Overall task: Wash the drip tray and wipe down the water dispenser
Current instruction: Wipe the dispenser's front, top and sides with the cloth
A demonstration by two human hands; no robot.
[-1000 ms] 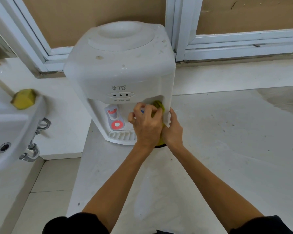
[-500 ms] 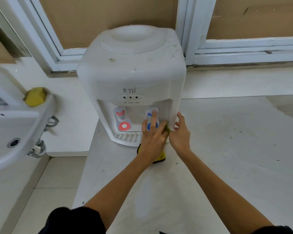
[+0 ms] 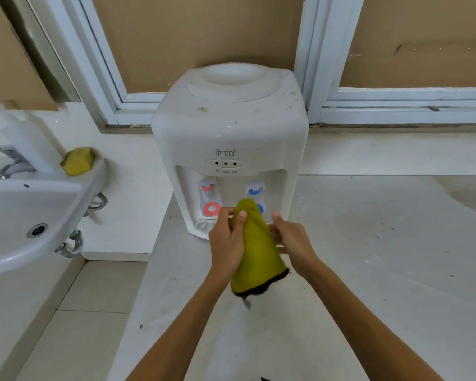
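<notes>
— What's on the left?
— A white washbasin [image 3: 39, 199], yellow sponge [image 3: 77, 161] on its rim.
— And the counter [image 3: 368, 257]?
— Pale, scuffed; "TD" water dispenser [image 3: 228, 138] under cardboard-backed windows [image 3: 404, 39].
— Hands?
— Left hand [image 3: 227, 243] grips a yellow-green cloth [image 3: 256, 251]; right hand [image 3: 291, 239] has loose fingers behind it, grip unclear.

Only one marking reads clearly: "TD", in grey capitals with a small emblem to its left and a tiny registered-mark dot at upper right, on the front face of the white water dispenser [image 3: 228, 138], above the taps. Just below sits an oval panel [image 3: 226, 163] with three dark indicator dots; under it is a row of three tiny captions, too small and blurred to make out with certainty.
</notes>
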